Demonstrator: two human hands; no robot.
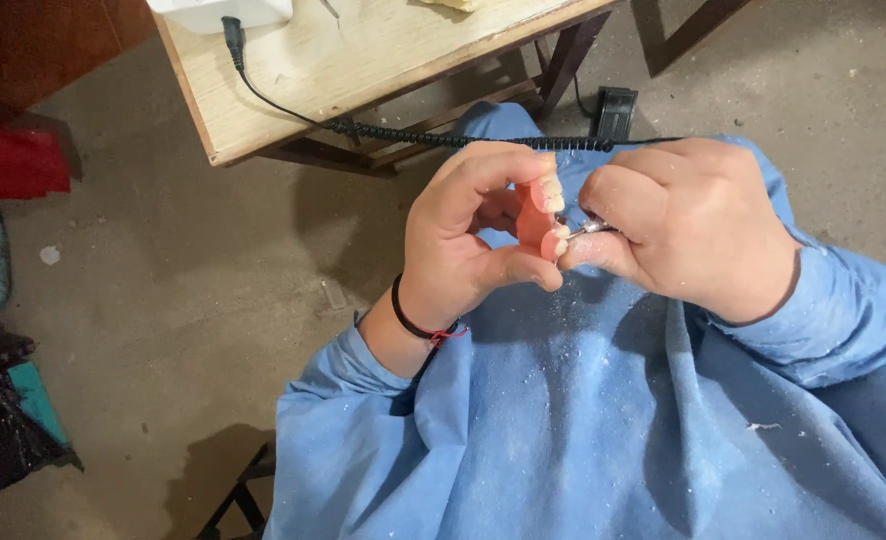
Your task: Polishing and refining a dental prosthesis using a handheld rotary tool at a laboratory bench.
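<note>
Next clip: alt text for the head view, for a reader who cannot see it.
The left hand pinches a pink denture while the right hand holds a small metal rotary tool tip against it. A black coiled cord runs to a white box on a wooden table. Blue gown below.

We see open floor (193, 300) left of hands; table (263, 110) edge and coiled cord (463, 140) close above knuckles; our blue-gowned lap (603, 430) directly below, hands nearly touching.

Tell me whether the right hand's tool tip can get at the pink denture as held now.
Probably yes. The left hand holds the pink denture with its edge exposed toward the right hand, and the metal tool tip already meets it with nothing between.
</note>
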